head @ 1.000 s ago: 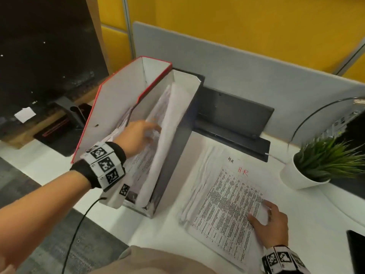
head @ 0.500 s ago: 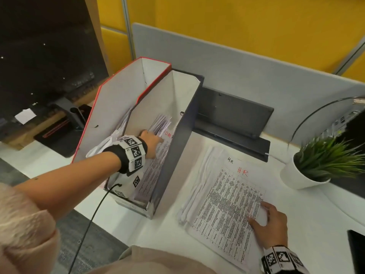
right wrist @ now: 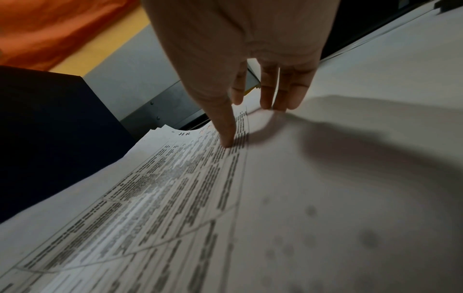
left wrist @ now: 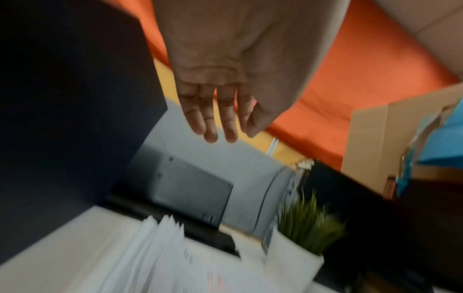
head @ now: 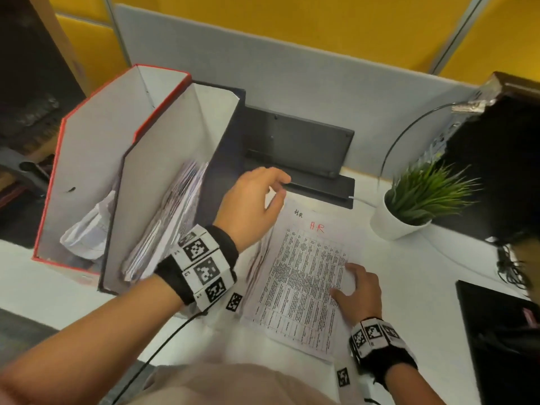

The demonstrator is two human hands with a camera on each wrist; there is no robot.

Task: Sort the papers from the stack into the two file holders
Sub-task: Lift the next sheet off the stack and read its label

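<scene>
1. The stack of papers (head: 301, 276) lay flat on the white desk (head: 423, 287), just right of the dark file holder (head: 163, 206), which I take as the landmark. Its long axis ran from the person's body away toward the grey partition (head: 292, 71), tilted a little rightward at the near end.

2. The red file holder (head: 87, 171) stood touching the dark file holder's left side; both already held sheets.

3. The left hand (head: 251, 206) hovered empty, with relaxed, nearly straight fingers, just right of the dark file holder, over the stack's far left corner. Whether a fingertip touched the paper could not be told.

4. The right hand (head: 356, 290) rested on the stack's right edge, farther from the dark file holder, fingers spread and straight. The right wrist view showed the thumb (right wrist: 226, 136) pressing the top sheet while other fingers touched the desk beside it.

5. The top sheet (head: 309, 258) bore a red "HR" mark near its far end.

6. Judgement: the left hand was nearer both holders and the sheet's far corner, so it seemed better placed to lift the sheet leftward; the right hand likely steadied the stack.
</scene>
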